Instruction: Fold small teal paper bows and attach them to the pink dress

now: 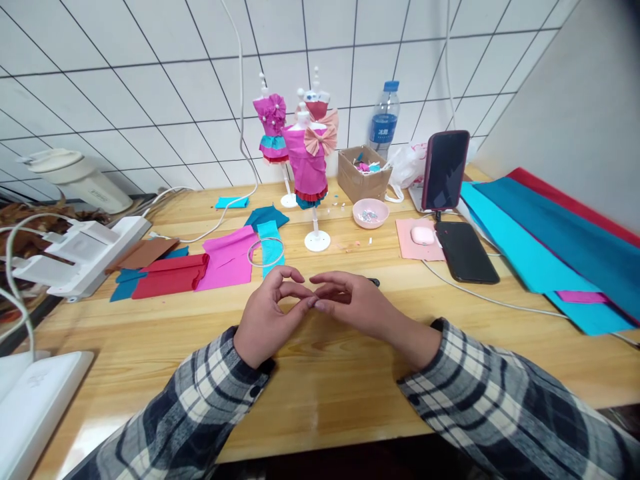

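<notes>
My left hand [267,313] and my right hand [355,303] meet at the fingertips above the wooden table [320,373], both with fingers curled and pinched together. Whether anything small sits between the fingertips I cannot make out. A dark small object [374,282] lies on the table just behind my right hand. Just beyond my hands lie pink paper [227,263], a cyan strip [271,248] with a clear ring [265,252] on it, and red paper [170,275]. Further back stand small mannequins in paper dresses [307,167], [273,130].
A pink bowl of beads [371,213], a cardboard box [361,175], a water bottle [385,119], an upright phone [445,170], a flat phone [466,252] and a pink earbud case [423,235] sit at right. Large blue and red sheets [555,247] lie far right. White devices [80,250] stand left.
</notes>
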Tool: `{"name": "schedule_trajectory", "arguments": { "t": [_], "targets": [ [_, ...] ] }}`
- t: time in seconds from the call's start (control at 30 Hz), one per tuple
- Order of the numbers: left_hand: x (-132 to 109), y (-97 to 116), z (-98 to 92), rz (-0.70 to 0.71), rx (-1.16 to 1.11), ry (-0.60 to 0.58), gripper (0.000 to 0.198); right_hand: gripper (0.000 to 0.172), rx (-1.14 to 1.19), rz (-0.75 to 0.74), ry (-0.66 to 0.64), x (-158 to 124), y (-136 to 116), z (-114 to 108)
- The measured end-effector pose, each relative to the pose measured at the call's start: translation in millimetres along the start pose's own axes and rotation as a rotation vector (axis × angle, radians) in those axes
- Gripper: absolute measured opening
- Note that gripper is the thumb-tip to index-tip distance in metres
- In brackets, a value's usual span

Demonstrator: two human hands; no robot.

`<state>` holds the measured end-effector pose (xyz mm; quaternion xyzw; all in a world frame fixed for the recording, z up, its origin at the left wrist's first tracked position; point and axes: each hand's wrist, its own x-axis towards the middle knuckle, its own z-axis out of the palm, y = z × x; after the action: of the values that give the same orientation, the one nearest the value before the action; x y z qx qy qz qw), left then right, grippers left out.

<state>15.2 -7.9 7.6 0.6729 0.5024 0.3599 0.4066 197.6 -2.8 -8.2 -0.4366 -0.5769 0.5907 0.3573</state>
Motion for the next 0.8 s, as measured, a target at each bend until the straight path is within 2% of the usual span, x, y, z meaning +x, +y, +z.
{"name": "schedule_trajectory", "arguments": {
  "t": [0.1, 0.23, 0.37, 0.47, 0.63, 0.8],
  "targets": [
    [-1.5, 2.1, 1.5, -0.047, -0.035, -0.014, 0.035, 0.033, -0.087, 0.019, 0.039, 0.8, -1.4, -1.0],
    [-1.8, 1.8, 4.3, -0.109, -0.083, -0.004, 0.037, 0.030, -0.179, 0.055, 0.071, 0.5, -5.6, -5.1],
    [0.1, -0.8, 4.0, -0.106, -0.068, 0.048, 0.041, 0.028, -0.234, 0.010, 0.085, 0.4, -5.2, -7.2],
    [0.6, -1.1, 2.4, -0.080, -0.005, 0.042, 0.044, 0.028, -0.254, -0.002, 0.055, 1.6, -2.8, -7.0],
    [0.9, -0.5, 1.0, -0.049, 0.068, 0.029, 0.043, 0.020, -0.270, 0.012, -0.010, 2.3, -3.4, -6.2],
    [3.8, 0.9, 1.2, -0.095, -0.048, 0.036, 0.040, 0.035, -0.143, 0.003, -0.010, 1.1, -0.6, -4.1]
  ]
}}
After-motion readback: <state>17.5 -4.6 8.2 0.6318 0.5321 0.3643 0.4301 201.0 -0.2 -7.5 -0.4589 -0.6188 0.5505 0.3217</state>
